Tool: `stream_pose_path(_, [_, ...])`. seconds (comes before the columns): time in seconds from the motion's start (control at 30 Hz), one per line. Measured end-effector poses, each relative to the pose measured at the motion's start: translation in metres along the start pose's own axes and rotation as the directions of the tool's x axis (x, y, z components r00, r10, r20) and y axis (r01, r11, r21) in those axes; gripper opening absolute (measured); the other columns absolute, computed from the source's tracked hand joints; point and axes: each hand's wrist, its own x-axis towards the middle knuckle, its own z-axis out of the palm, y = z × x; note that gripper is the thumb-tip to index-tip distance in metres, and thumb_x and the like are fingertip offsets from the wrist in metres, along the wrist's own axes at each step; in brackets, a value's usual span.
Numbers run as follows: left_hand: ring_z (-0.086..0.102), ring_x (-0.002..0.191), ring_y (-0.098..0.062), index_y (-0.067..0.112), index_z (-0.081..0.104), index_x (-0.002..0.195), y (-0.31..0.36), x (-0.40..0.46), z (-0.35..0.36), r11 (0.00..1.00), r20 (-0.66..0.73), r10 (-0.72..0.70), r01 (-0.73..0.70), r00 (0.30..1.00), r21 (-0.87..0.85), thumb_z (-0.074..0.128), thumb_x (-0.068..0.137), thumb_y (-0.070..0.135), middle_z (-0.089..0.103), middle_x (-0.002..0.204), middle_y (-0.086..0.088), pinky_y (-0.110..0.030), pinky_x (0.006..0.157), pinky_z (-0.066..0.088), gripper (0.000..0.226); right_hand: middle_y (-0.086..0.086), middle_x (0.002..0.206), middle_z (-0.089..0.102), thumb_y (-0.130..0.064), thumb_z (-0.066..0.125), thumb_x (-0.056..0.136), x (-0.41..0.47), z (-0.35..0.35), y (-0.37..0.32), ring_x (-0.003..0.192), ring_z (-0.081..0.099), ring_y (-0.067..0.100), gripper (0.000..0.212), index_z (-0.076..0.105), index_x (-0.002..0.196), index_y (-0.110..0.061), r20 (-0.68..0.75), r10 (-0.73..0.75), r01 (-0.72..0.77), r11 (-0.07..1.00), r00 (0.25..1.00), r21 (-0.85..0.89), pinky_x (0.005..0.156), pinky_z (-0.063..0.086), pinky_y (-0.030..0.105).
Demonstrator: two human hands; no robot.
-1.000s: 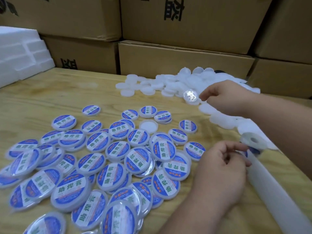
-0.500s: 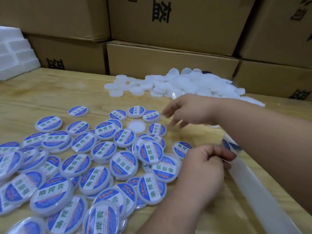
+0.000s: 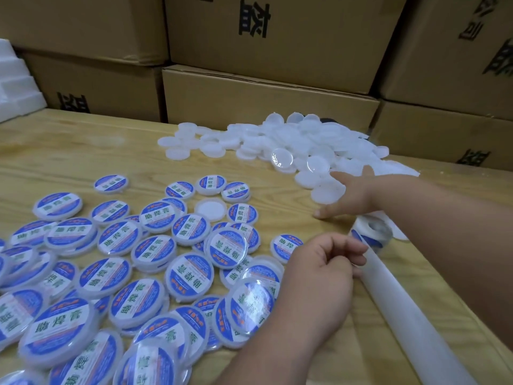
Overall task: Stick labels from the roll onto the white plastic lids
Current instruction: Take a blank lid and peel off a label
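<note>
While the roll (image 3: 372,232) lies near the table's right edge, its white strip (image 3: 410,309) runs toward the camera. My left hand (image 3: 319,270) is curled, pinching the strip by the roll. My right hand (image 3: 347,195) is flat, fingers straight, touching the wood table (image 3: 69,157) beside the heap of plain round lids (image 3: 291,140). Shiny lids with blue labels (image 3: 155,251) crowd the left side. Bare wood shows between both heaps. Brown boxes (image 3: 263,101) wall the far edge

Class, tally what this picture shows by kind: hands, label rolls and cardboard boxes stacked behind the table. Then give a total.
Hands: 2, left hand and right hand
Label roll: 1
Cardboard boxes: 6
Total: 9
</note>
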Motion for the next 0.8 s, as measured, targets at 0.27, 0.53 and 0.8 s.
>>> stream_pose_path(0.27, [0.054, 0.054, 0.017, 0.049, 0.068, 0.094, 0.004, -0.001, -0.008, 1.000, -0.129, -0.014, 0.012, 0.992, -0.016, 0.050, 0.087, 0.002, 0.068, 0.078, 0.029, -0.007, 0.048, 0.042, 0.050, -0.002, 0.124, 0.051, -0.062, 0.074, 0.075, -0.006, 0.003, -0.006, 0.108, 0.054, 0.024, 0.067, 0.046, 0.134, -0.046, -0.098, -0.224, 0.230, 0.971, 0.970, 0.059, 0.085, 0.046, 0.038])
stream_pose_path(0.53, [0.049, 0.050, 0.023, 0.045, 0.059, 0.118, 0.006, 0.001, -0.011, 0.999, -0.174, 0.011, -0.017, 0.985, -0.033, 0.051, 0.089, -0.001, 0.052, 0.054, 0.040, 0.000, 0.046, 0.038, 0.055, -0.016, 0.113, 0.058, -0.031, 0.070, 0.087, -0.027, 0.003, -0.007, 0.093, 0.053, -0.002, 0.022, 0.065, 0.106, -0.040, -0.131, -0.449, 0.463, 0.880, 0.884, 0.107, 0.070, 0.042, 0.018])
stream_pose_path(0.8, [0.050, 0.052, 0.023, 0.046, 0.058, 0.119, 0.004, 0.002, -0.011, 1.000, -0.157, -0.007, 0.004, 0.988, -0.024, 0.051, 0.089, 0.003, 0.053, 0.056, 0.042, 0.000, 0.048, 0.040, 0.053, -0.012, 0.078, 0.067, -0.060, 0.069, 0.081, -0.098, 0.020, 0.031, 0.066, 0.063, 0.003, 0.038, 0.065, 0.084, -0.023, -0.498, -0.062, 0.348, 0.788, 0.865, 0.508, 0.060, 0.048, 0.031])
